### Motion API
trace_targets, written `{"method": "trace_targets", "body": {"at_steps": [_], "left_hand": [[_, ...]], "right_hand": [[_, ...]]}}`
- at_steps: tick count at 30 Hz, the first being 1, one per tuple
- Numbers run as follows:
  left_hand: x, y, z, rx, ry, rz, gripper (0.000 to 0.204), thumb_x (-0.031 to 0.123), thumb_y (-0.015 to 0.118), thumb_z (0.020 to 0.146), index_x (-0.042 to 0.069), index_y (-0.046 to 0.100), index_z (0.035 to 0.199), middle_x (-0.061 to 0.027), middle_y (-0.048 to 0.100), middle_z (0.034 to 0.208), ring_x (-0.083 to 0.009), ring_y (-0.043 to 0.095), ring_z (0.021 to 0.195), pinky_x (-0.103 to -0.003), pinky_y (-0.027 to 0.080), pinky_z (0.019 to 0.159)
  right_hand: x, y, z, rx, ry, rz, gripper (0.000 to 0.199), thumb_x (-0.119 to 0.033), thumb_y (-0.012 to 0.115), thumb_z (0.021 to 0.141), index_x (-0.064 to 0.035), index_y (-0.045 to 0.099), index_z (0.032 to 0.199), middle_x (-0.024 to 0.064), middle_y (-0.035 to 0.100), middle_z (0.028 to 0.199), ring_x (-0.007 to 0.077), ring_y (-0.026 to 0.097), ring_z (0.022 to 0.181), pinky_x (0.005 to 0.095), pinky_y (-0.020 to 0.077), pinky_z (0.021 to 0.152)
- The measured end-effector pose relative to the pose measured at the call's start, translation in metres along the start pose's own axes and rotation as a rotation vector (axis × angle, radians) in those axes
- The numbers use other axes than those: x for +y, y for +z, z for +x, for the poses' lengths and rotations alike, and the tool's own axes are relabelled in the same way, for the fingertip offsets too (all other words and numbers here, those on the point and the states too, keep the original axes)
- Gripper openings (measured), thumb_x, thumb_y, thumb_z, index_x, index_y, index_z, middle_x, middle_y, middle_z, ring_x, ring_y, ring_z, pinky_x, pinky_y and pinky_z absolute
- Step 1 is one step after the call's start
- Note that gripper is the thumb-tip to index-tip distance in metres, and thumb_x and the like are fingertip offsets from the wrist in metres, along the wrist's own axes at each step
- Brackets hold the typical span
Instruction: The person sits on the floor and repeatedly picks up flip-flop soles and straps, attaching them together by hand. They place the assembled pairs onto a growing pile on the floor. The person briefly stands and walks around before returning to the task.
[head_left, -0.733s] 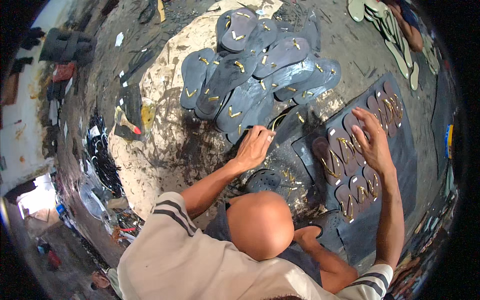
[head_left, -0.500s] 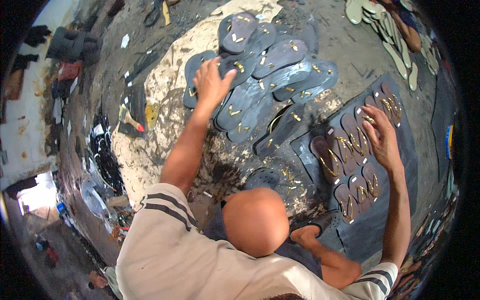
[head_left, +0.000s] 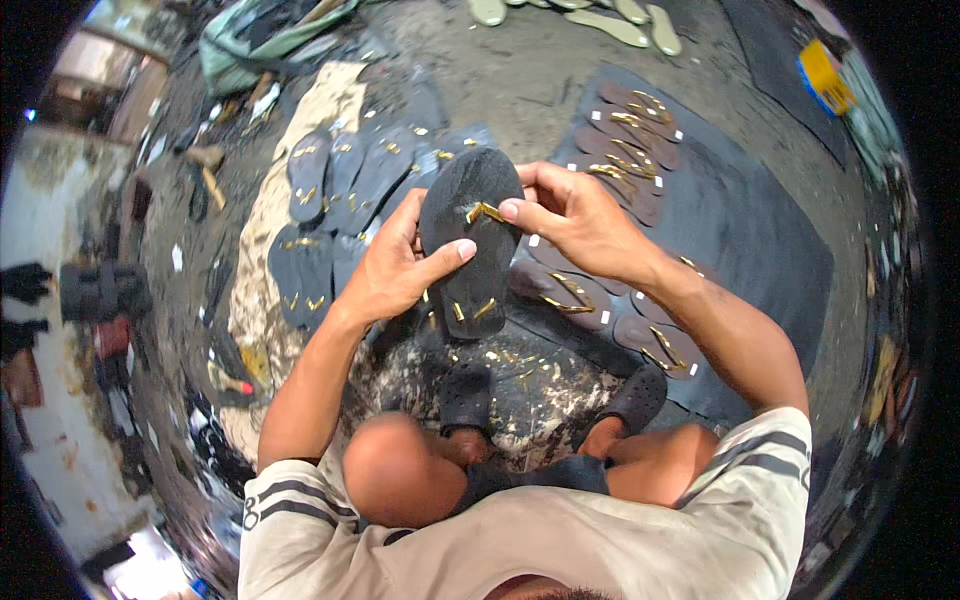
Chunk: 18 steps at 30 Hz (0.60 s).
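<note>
Crouched over the floor with knees drawn up, the person lifts a black sandal sole (head_left: 470, 235) off the ground, likely so both hands can work its strap. The left hand (head_left: 395, 265) cups the sole from its left edge, thumb laid across the face to steady it; the right hand (head_left: 570, 215) pinches the gold strap (head_left: 485, 211) near the toe end. Beyond, on the right, finished soles with gold straps (head_left: 625, 150) lie in a row on a dark mat (head_left: 760, 240); on the left, more dark soles (head_left: 340, 180) overlap on a pale sheet (head_left: 300, 140).
</note>
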<state>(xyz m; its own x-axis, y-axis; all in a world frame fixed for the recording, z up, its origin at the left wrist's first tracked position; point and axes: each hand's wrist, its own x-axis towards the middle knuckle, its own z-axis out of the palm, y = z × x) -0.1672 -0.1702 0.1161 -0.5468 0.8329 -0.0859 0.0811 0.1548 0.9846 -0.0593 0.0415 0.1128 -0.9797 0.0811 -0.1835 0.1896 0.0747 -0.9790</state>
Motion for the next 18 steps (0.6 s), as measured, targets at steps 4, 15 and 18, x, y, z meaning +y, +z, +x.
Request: {"method": "trace_targets", "body": {"at_steps": [4, 15, 18], "left_hand": [[0.029, 0.04, 0.046, -0.066, -0.045, 0.054, 0.051, 0.029, 0.064, 0.093, -0.003, 0.046, 0.128, -0.0085, 0.061, 0.113, -0.0122, 0.058, 0.1, -0.029, 0.047, 0.089], [0.034, 0.138, 0.136, -0.098, -0.209, -0.215, 0.058, 0.054, 0.037, 0.099, 0.008, 0.056, 0.128, -0.0022, 0.064, 0.113, -0.0148, 0.056, 0.107, -0.032, 0.038, 0.096], [0.012, 0.16, 0.126, -0.259, -0.488, -0.289, 0.055, 0.052, 0.041, 0.098, 0.007, 0.059, 0.125, -0.0048, 0.063, 0.115, -0.0163, 0.057, 0.105, -0.035, 0.043, 0.091]], "right_hand": [[0.006, -0.036, -0.028, 0.224, -0.123, 0.001, 0.027, -0.02, 0.064, 0.092, 0.0, 0.061, 0.11, -0.0019, 0.063, 0.083, 0.0038, 0.054, 0.071, 0.0229, 0.0452, 0.062], [0.061, -0.13, -0.07, 0.545, -0.374, 0.54, 0.03, -0.017, 0.058, 0.096, 0.0046, 0.054, 0.117, 0.0068, 0.068, 0.095, 0.0093, 0.063, 0.082, 0.0247, 0.0514, 0.073], [0.081, -0.168, -0.08, 0.732, -0.462, 0.717, 0.031, -0.014, 0.059, 0.095, 0.0068, 0.052, 0.117, 0.01, 0.068, 0.1, 0.0119, 0.064, 0.086, 0.0253, 0.052, 0.079]]}}
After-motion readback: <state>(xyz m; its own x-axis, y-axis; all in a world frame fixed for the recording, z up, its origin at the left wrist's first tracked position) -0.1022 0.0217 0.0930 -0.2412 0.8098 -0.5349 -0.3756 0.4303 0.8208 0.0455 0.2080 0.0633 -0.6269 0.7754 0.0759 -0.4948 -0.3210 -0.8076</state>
